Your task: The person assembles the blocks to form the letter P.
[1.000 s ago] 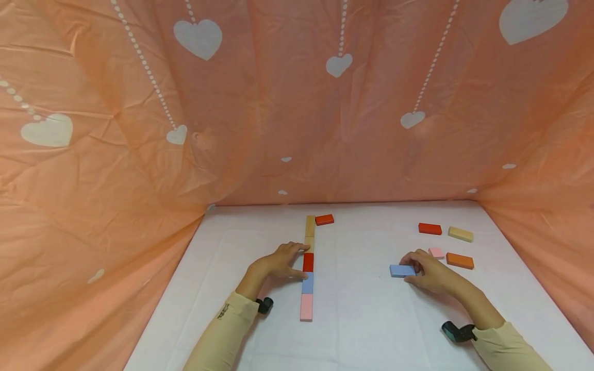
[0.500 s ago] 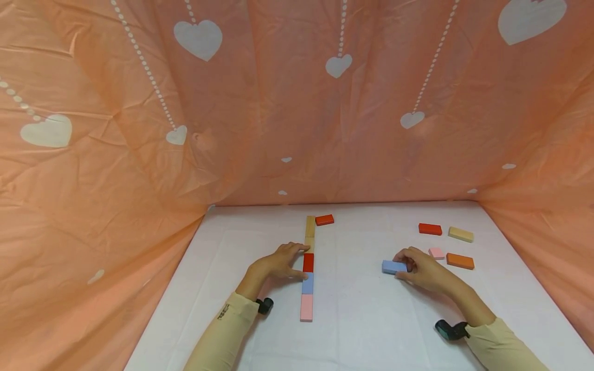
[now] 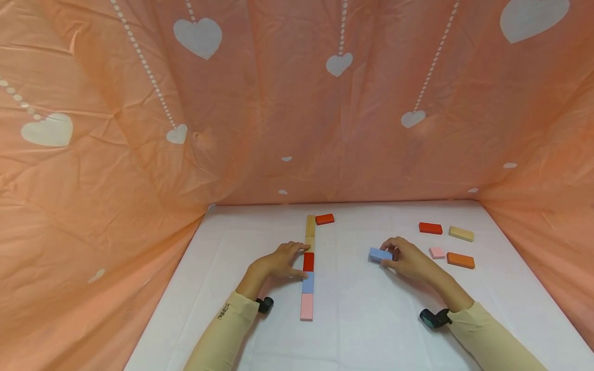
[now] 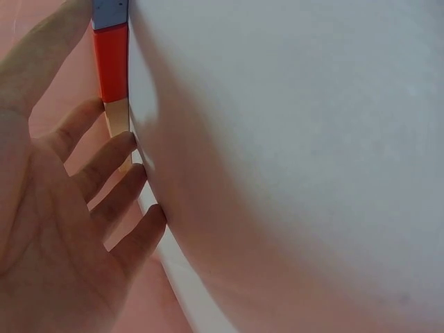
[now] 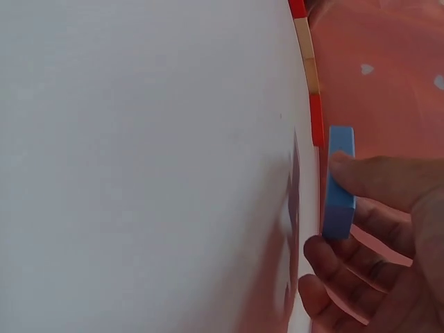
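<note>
A straight row of flat blocks runs away from me in the head view: a pink block, a blue block, a red block and two beige blocks. My left hand rests along the row's left side, its thumb at the blue block and a finger on the nearer beige one. To the right, my right hand pinches another blue block between thumb and fingers. The right wrist view shows this held block above the white surface. A second red block lies beside the row's far end.
On the right lie a red block, a beige block, a pink block and an orange block. The white table is bounded at the back and sides by an orange curtain with hearts.
My right hand has moved left and slightly away from me with the blue block, nearing the row. The left hand and the row look unchanged.
</note>
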A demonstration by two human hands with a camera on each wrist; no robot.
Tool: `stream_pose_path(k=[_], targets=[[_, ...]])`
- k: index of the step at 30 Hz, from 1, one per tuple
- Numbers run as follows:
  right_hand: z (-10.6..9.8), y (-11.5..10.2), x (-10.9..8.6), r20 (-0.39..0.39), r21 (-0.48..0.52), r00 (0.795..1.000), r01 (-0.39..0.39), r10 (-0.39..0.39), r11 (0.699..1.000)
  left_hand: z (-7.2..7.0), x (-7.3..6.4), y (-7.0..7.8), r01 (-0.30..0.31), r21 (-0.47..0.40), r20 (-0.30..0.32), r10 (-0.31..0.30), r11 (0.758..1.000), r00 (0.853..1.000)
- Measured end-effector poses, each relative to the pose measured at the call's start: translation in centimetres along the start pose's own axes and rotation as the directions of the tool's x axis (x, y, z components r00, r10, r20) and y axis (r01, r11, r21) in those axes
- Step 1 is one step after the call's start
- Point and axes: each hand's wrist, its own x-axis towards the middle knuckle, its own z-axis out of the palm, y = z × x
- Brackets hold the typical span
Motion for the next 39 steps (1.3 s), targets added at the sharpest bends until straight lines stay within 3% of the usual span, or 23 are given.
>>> stream_pose_path(k=[17, 26, 39], targets=[[1.2, -1.1, 5.1, -0.036, 0.023, 0.999, 0.022, -0.021, 1.000, -0.1, 0.1, 0.0, 0.013, -0.012, 0.005, -0.013, 1.000, 1.000], [2.0, -0.8, 8.1, -0.052, 0.066, 0.999, 0.012, -0.009, 0.998, -0.1, 0.0, 0.1, 0.007, -0.020, 0.004, -0.007, 1.000, 1.000], [2.5, -0.7, 11.6, -0.082, 0.050, 0.996, 0.021, -0.017, 0.999, -0.2, -0.1, 0.3, 0.015, -0.010, 0.010, -0.015, 1.000, 1.000]])
